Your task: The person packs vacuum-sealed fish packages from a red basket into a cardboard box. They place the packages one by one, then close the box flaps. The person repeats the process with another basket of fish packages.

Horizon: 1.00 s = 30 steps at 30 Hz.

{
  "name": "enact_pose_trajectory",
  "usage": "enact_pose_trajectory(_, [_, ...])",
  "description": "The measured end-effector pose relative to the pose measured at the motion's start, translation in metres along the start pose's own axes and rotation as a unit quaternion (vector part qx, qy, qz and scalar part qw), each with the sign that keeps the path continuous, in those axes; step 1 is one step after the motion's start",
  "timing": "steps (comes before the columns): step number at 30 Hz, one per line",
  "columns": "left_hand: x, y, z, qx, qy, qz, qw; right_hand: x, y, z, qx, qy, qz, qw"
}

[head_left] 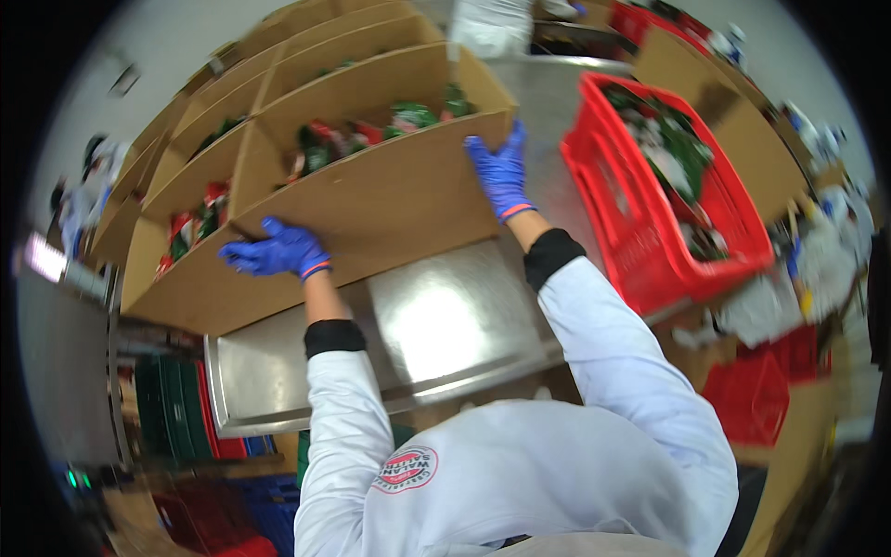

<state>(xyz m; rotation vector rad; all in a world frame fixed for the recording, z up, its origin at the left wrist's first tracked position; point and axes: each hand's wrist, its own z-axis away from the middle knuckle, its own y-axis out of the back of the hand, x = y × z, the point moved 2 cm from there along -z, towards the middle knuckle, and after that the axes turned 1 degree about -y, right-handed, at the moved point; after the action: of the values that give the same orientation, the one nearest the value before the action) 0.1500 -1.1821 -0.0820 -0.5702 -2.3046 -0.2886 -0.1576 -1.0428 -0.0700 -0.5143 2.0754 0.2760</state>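
Note:
A large, divided cardboard box (371, 195) stands on the steel table (260, 371), with red and green packs (408, 119) in its compartments. My left hand (277, 251), in a blue glove, rests on the box's front near a divider, fingers spread. My right hand (501, 174), also gloved, grips the box's front right corner, thumb on the front face and fingers at the corner. Just right of it stands a red plastic crate (631, 260) holding leafy green and pale contents (673, 158), too unclear to name.
An upright cardboard piece (752, 158) stands behind the crate. Stacked green crates (172, 408) are below at left, red and blue ones (213, 520) lower down, more red crates (742, 395) at lower right. People in white stand at the back (487, 28), far left (88, 195) and right (826, 241).

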Motion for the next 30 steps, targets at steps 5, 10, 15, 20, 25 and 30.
enact_pose_trajectory(5, [-0.017,0.049,0.021,-0.231,-0.073,0.153,0.958,0.013,0.109,0.05,-0.153,-0.118,-0.063,0.979])
enact_pose_trajectory(10, [-0.082,0.114,0.099,-0.387,0.033,0.199,0.9,-0.068,0.211,0.101,-0.219,-0.341,-0.594,0.695])
enact_pose_trajectory(15, [-0.048,0.149,0.169,-0.524,0.138,0.291,0.788,-0.134,0.284,0.111,-0.226,-0.275,-0.596,0.719])
enact_pose_trajectory(20, [0.064,0.154,0.21,-0.613,0.15,0.375,0.679,-0.156,0.373,0.111,-0.208,-0.218,-0.592,0.748])
enact_pose_trajectory(25, [0.178,0.165,0.259,-0.667,0.092,0.42,0.609,-0.133,0.47,0.11,-0.184,-0.132,-0.432,0.873])
enact_pose_trajectory(30, [0.275,0.177,0.3,-0.673,0.064,0.465,0.572,-0.098,0.548,0.121,-0.049,-0.092,-0.104,0.989])
